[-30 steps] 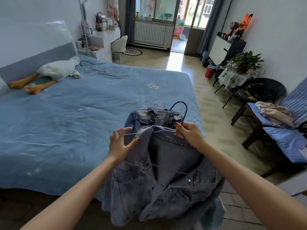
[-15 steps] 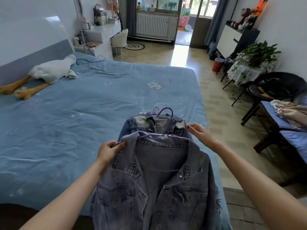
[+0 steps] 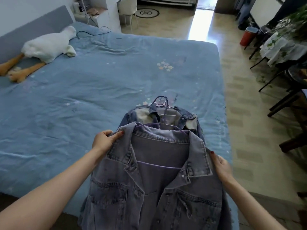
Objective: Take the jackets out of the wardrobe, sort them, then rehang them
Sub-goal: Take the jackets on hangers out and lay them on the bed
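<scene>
Both forearms reach forward from the lower edge of the view, near the corner of the bed. The left hand, palm down, has fingers and thumb curled over the left shoulder seam of the grey denim jacket, pinching the cloth beside the collar. The right hand, wrist bent slightly inward, grips the jacket's right shoulder edge, its thumb lying on top of the fabric. The jacket is held spread between the two hands, front open and collar upward, with a purple hanger still threaded through its shoulders; its lower part hangs below the bed's edge. No label or writing on the jacket can be read.

Just beyond the collar, a blue denim jacket lies flat on the blue bedspread, with hanger hooks projecting at its neck. Small printed stars mark the bedspread farther on. A white plush goose with orange legs lies at the headboard on the left. On the floor past the bed lies a round mat with a circular emblem, not legible. At right stand a red bin and a cloth-covered table.
</scene>
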